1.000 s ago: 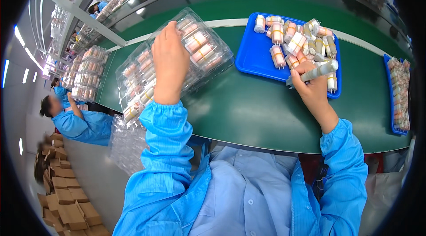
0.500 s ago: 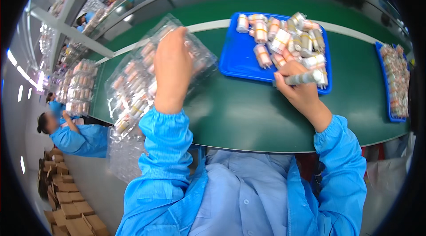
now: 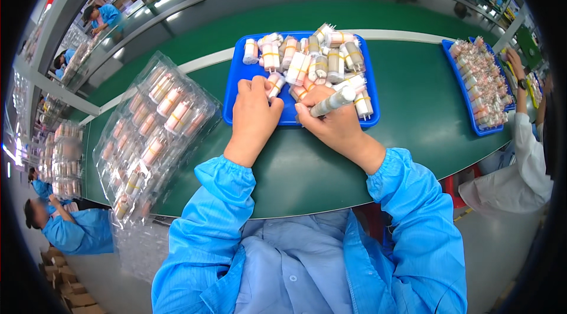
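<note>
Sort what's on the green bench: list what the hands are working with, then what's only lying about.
In hand: left hand, right hand, grey tube, blue tray of banded cylinders.
Lying about: clear blister tray, second blue tray.

White banded cylinders (image 3: 307, 60) on blue tray (image 3: 236, 87)

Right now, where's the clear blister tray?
Head view: the clear blister tray lies on the green table, to the left of the left hand and blue tray.
</note>
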Tool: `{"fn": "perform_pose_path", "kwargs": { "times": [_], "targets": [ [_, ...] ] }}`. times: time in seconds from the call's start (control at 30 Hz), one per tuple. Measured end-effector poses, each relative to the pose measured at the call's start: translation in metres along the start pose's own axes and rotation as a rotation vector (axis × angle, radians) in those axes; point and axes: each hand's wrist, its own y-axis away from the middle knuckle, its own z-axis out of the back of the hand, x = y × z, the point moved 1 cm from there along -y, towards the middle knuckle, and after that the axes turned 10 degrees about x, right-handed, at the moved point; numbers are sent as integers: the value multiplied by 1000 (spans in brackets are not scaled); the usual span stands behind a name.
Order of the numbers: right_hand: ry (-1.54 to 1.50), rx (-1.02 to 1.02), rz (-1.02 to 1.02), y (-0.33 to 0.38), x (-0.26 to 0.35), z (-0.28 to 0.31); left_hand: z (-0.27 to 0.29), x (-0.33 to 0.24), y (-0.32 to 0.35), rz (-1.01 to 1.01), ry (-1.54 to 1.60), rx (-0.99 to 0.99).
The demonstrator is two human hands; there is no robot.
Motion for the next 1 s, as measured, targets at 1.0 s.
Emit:
{"fn": "perform_pose_path", "kwargs": {
  "times": [1.0],
  "targets": [
    [-105, 213, -95, 9, 28, -22, 22, 5, 86, -268, 494, 128]
  ]
}}
